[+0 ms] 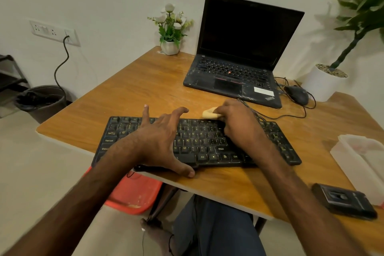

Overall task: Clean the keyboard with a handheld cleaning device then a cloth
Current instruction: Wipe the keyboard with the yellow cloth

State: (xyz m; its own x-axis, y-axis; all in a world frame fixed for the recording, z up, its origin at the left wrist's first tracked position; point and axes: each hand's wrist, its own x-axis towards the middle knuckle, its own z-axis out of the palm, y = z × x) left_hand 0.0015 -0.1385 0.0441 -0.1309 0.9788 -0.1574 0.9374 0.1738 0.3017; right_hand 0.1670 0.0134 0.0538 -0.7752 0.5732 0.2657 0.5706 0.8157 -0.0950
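Note:
A dusty black keyboard (207, 143) lies across the near edge of the wooden table (145, 89). My left hand (162, 137) is spread over its left half, thumb hooked on the front edge, fingers reaching past the top row. My right hand (239, 122) rests over the upper right part of the keys and pinches a small cream-coloured cloth (208, 113) at the keyboard's far edge. A black handheld device (345, 201) lies on the table at the near right, away from both hands.
A dusty open laptop (234, 77) stands behind the keyboard, a wired mouse (297, 94) to its right. Flower pot (170, 45) at the back, a large potted plant (326, 83) far right, a white plastic box (361, 158) at right. Bin (41, 100) and red stool (133, 191) sit on the floor.

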